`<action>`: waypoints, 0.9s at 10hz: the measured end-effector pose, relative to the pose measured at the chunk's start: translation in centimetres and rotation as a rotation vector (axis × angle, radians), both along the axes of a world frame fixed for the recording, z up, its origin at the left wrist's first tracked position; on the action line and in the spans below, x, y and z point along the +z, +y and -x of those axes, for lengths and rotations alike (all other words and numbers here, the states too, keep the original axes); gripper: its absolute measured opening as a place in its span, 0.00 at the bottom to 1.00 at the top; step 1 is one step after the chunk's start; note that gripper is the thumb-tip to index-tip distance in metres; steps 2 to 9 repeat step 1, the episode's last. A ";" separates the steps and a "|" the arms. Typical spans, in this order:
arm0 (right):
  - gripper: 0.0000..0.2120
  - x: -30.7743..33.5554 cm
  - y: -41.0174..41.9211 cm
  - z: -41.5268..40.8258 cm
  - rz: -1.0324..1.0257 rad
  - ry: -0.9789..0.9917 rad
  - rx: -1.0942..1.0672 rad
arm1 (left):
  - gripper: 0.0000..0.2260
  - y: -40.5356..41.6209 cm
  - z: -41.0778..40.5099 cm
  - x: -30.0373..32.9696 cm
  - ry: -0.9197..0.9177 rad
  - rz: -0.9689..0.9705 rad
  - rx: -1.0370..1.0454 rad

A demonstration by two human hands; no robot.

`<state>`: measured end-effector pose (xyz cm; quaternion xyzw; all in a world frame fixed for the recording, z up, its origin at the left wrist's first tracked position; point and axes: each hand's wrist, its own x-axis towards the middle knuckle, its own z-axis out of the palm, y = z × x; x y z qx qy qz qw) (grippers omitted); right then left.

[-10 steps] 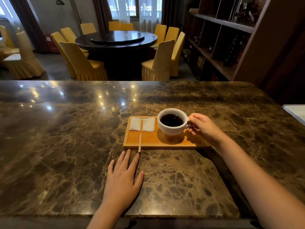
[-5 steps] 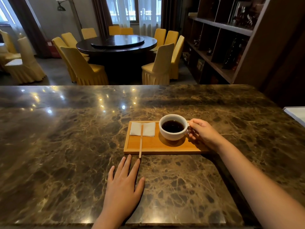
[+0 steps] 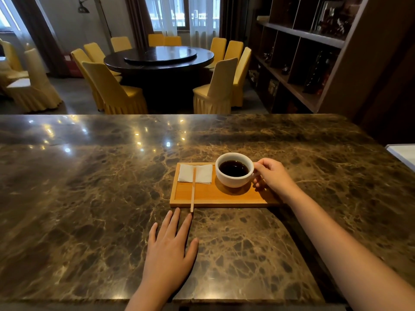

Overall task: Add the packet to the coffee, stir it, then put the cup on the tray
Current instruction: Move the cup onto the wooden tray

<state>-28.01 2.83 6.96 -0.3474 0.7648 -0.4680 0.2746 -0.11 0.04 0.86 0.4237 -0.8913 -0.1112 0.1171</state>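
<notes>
A white cup (image 3: 233, 179) of dark coffee stands on the right half of a flat wooden tray (image 3: 213, 198). My right hand (image 3: 272, 176) pinches the cup's handle from the right. On the tray's left end lies a white packet (image 3: 203, 173), and a thin wooden stir stick (image 3: 192, 191) rests across it, its near end sticking out over the tray's front edge. My left hand (image 3: 170, 250) lies flat on the marble counter, fingers spread, fingertips just short of the tray and the stick's end.
The brown marble counter (image 3: 89, 198) spreads wide to the left and front. A white object (image 3: 402, 153) sits at its right edge. Beyond the counter are a round dark table (image 3: 159, 58) with yellow chairs and a wooden shelf unit (image 3: 303, 52).
The cup has settled lower onto the tray while my right hand keeps hold of the handle. My left hand stays flat in place. The view has tilted slightly.
</notes>
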 end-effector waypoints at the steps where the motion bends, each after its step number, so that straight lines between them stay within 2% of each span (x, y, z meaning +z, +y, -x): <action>1: 0.09 0.2 0.0 -0.1 0.008 -0.004 -0.032 | 0.31 0.0 0.0 0.0 -0.001 -0.007 -0.004; 9: 0.09 0.2 0.0 -0.1 0.008 -0.004 -0.032 | 0.31 0.0 0.0 0.0 -0.001 -0.007 -0.004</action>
